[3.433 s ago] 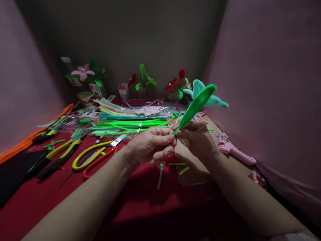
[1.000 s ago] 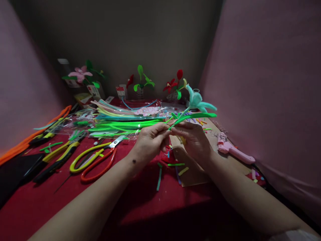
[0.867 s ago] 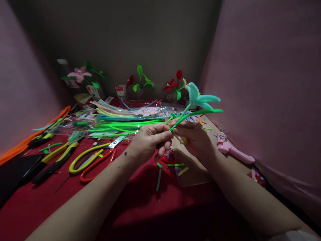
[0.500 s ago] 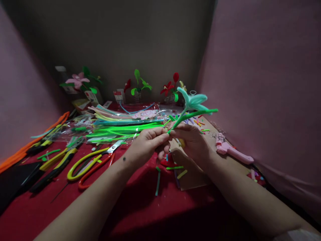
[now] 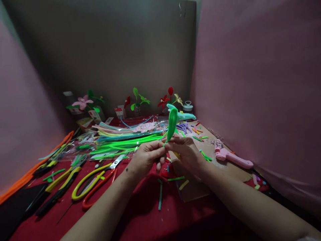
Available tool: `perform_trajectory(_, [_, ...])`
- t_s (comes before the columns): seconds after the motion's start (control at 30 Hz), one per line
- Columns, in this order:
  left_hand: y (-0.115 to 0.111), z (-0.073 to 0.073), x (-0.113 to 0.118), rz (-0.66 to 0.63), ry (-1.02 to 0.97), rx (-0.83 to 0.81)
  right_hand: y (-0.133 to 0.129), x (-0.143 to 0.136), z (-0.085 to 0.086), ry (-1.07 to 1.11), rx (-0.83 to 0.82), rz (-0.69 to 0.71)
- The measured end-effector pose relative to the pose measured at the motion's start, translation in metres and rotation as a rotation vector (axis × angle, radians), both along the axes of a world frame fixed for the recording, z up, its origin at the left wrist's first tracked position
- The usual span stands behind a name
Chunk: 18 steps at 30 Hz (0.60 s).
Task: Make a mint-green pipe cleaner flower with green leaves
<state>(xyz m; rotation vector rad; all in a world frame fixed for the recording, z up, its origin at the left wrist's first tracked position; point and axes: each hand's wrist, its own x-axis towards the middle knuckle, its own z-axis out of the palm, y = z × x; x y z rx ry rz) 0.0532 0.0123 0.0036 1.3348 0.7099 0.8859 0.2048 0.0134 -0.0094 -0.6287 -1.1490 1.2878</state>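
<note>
Both hands meet at the lower stem of a pipe-cleaner flower (image 5: 186, 116). Its petals are pale turquoise, and a green fuzzy leaf (image 5: 172, 124) stands upright in front of them, broad side facing me. My left hand (image 5: 149, 154) pinches the stem low down between thumb and fingers. Just to its right, my right hand (image 5: 187, 152) is closed on the stem below the leaf. The fingers hide most of the stem. Behind my left hand lie bright green pipe cleaners (image 5: 125, 144) in a clear bag.
Scissors (image 5: 91, 185) with yellow and red handles and pliers (image 5: 60, 180) lie at left. A pink glue gun (image 5: 233, 157) rests on cardboard (image 5: 210, 140) at right, among cut pipe-cleaner scraps. Finished flowers (image 5: 136, 100) in small bottles line the back wall.
The flower has turned in my hands: its leaf, seen edge-on pointing right before, now stands upright with its face toward me. The view has tilted up a little.
</note>
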Motion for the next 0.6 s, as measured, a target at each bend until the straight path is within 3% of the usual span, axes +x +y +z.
perform_trajectory(0.13, [-0.003,-0.005,0.000,-0.231,-0.216,-0.145,-0.002,0.003,0.000,-0.008,0.072,0.135])
perform_trajectory(0.2, [-0.005,-0.004,0.001,-0.275,-0.220,-0.166,-0.004,0.003,0.002,0.011,0.049,0.142])
perform_trajectory(0.27, [-0.006,-0.001,0.003,-0.186,-0.102,-0.102,-0.005,0.002,0.005,0.057,-0.011,0.099])
perform_trajectory(0.43, [-0.009,-0.003,0.010,0.363,0.339,0.454,-0.001,-0.004,0.009,0.076,-0.065,-0.152])
perform_trajectory(0.53, [-0.009,-0.011,0.012,0.437,0.412,0.596,0.000,-0.006,0.005,0.025,-0.043,-0.209])
perform_trajectory(0.6, [-0.008,-0.012,0.012,0.390,0.339,0.490,0.000,-0.005,0.004,-0.025,-0.022,-0.199])
